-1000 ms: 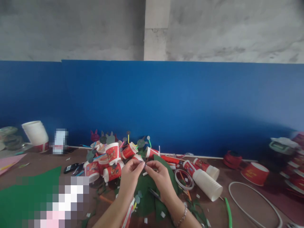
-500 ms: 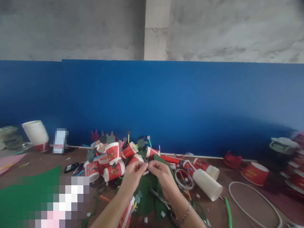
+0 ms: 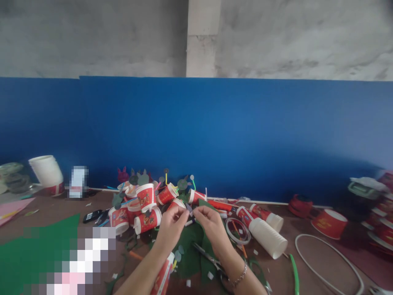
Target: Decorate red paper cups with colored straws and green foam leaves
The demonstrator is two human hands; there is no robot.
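Note:
My left hand [image 3: 172, 225] has its thumb and fingertips pinched together on a small grey paper piece [image 3: 189, 209]. Just to the right, my right hand [image 3: 211, 223] is also closed in a pinch at the piece's edge; what lies between its fingertips is too small to make out. Under both hands spreads dark green paper [image 3: 187, 248]. Scissors [image 3: 207, 256] lie on it, close to my right wrist. By my left forearm are a red paper cup [image 3: 163, 276] and small grey paper shapes [image 3: 178, 257].
Red paper cups [image 3: 147, 221] with straws and animal cutouts are piled behind my left hand. A tape roll [image 3: 238, 231] and stacked white cups [image 3: 268, 237] lie right, beside a green straw [image 3: 294, 274] and a white hoop [image 3: 330, 264]. A green sheet [image 3: 58, 229] lies left.
My fingertips have drawn slightly apart, the right hand shifting a little to the right. More of the small grey paper piece shows between them.

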